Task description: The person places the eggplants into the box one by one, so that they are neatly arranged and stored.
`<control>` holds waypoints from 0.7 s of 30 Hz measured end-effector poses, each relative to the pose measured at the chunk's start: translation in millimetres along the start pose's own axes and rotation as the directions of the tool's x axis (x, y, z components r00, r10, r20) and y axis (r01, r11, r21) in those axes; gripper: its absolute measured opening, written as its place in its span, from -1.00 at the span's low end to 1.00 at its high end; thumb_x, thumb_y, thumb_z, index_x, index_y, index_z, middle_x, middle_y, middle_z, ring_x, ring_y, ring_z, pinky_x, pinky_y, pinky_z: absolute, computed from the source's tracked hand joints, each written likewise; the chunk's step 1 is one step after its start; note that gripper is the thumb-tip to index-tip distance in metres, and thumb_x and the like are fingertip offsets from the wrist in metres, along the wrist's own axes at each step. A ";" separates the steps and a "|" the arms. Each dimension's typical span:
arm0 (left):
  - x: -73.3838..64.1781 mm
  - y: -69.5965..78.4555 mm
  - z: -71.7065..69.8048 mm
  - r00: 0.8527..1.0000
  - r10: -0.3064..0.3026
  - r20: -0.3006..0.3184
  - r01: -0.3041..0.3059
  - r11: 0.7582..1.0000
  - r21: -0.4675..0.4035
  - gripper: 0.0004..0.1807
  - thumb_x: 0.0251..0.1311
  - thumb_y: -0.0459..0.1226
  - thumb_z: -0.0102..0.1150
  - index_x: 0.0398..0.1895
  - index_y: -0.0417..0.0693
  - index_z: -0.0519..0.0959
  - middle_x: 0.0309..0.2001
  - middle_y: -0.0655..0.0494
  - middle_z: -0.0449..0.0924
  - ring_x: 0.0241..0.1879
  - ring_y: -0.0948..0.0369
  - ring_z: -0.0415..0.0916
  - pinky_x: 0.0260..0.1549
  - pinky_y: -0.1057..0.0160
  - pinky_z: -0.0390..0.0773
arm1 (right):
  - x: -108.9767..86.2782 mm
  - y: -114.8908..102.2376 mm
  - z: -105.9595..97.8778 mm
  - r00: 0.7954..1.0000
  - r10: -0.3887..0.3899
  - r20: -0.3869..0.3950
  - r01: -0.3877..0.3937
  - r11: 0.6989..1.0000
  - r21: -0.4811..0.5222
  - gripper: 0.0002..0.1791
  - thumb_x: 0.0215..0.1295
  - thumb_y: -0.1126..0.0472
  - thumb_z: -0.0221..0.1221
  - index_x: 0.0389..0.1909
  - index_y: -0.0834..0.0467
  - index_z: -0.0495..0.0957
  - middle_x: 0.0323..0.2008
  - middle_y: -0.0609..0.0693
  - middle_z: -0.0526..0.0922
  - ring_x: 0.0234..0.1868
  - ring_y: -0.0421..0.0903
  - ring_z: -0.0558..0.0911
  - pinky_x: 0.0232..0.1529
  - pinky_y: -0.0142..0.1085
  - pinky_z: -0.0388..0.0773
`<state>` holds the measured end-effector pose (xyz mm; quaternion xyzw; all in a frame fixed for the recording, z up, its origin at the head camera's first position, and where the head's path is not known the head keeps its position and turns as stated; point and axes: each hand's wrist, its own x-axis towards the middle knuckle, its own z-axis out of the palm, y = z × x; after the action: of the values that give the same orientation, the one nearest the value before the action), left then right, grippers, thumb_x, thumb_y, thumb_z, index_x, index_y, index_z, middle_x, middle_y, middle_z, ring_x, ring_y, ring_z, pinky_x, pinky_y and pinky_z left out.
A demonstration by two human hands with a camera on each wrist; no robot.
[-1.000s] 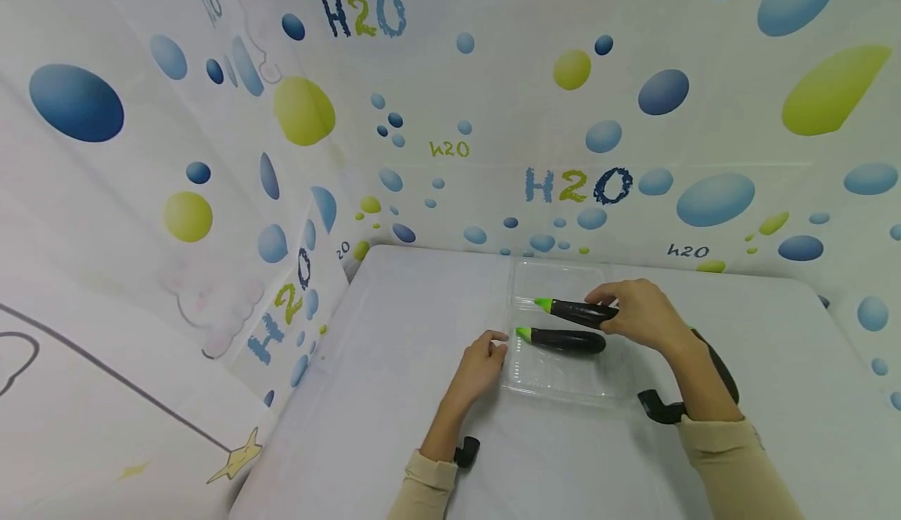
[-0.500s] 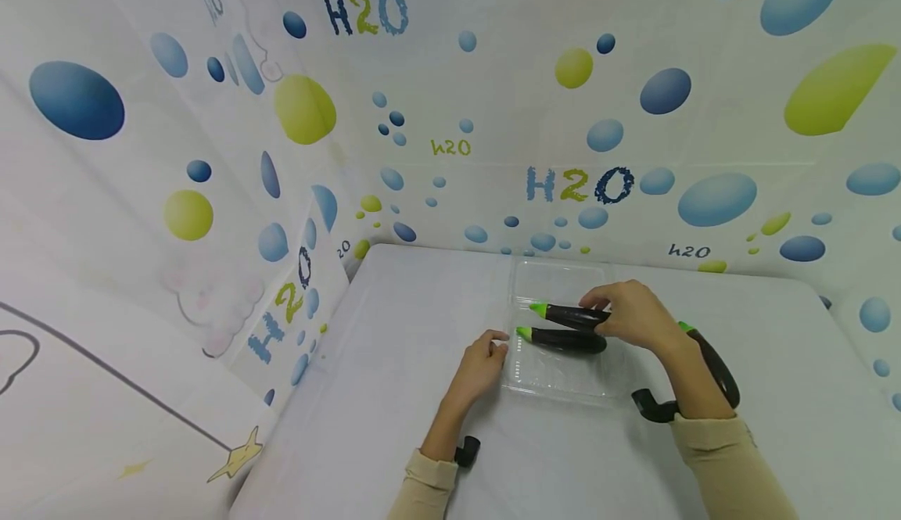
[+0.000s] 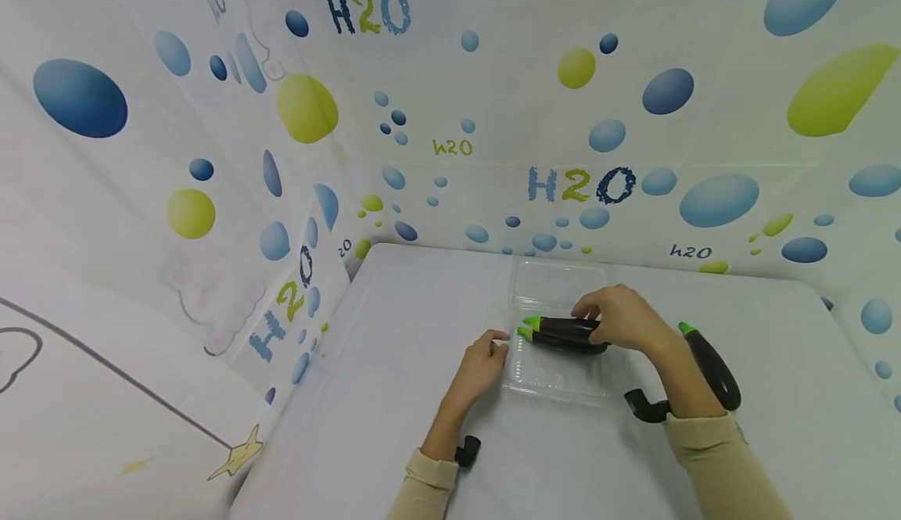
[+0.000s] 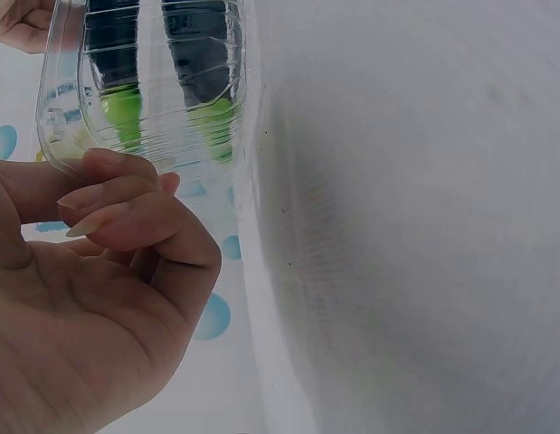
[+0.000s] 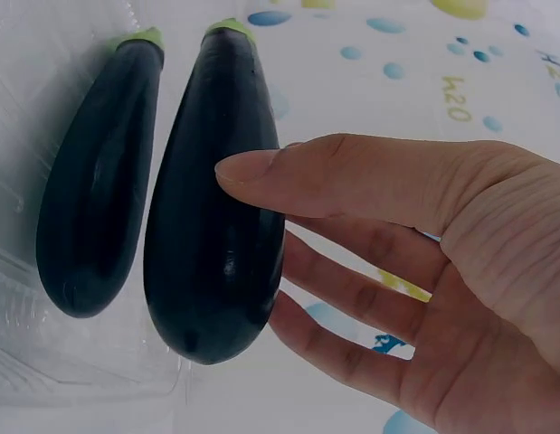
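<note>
My right hand [image 3: 626,318] pinches a dark eggplant [image 5: 216,199] with a green stem end, thumb on one side and fingers on the other. It is held over the clear plastic tray [image 3: 556,383], right beside a second eggplant [image 5: 103,185] inside; in the head view the held one partly covers it. At the tray's left edge, my left hand [image 3: 480,367] has its fingers curled, with the rim between thumb and fingers in the left wrist view. Both green ends show through the tray wall there.
A third eggplant [image 3: 711,367] lies on the white table [image 3: 394,332] to the right, next to my right forearm. Behind the table hangs a white curtain [image 3: 493,82] printed with blue and green drops. Black wrist-camera mounts [image 3: 645,407] stick out from both wrists.
My right hand has brought its eggplant toward me and slightly left, from behind the second eggplant to close against it. The left hand stays at the tray's edge.
</note>
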<state>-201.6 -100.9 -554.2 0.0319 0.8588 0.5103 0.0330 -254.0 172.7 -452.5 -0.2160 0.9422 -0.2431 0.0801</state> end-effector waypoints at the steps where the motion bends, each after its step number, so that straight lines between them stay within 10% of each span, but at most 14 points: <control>1: 0.0 0.4 -0.3 1.000 -0.001 0.002 0.001 1.000 -0.001 -0.67 0.53 -0.24 0.05 0.21 -0.20 0.59 -0.48 0.17 0.47 -0.56 0.28 0.32 -0.57 0.32 0.33 | 0.5 -0.6 0.5 1.000 -0.006 0.004 0.006 1.000 -0.002 -0.54 -0.02 0.44 0.51 -0.03 0.12 0.79 -0.11 0.04 0.78 -0.01 0.11 0.68 0.07 0.16 0.59; 21: -1.1 0.5 -1.5 1.000 0.012 0.000 -0.012 1.000 0.002 -0.68 0.52 -0.24 0.06 0.19 -0.19 0.60 -0.47 0.18 0.45 -0.55 0.28 0.32 -0.55 0.31 0.33 | 7.8 -6.5 13.2 0.995 -0.069 0.067 0.069 0.998 0.012 -0.54 -0.11 0.47 0.54 -0.10 0.17 0.79 -0.19 -0.01 0.79 -0.14 0.01 0.71 -0.08 -0.01 0.67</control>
<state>-200.6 -102.1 -553.0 0.0371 0.8590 0.5098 0.0297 -255.1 158.5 -461.2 -0.2560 0.9298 -0.2428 0.1045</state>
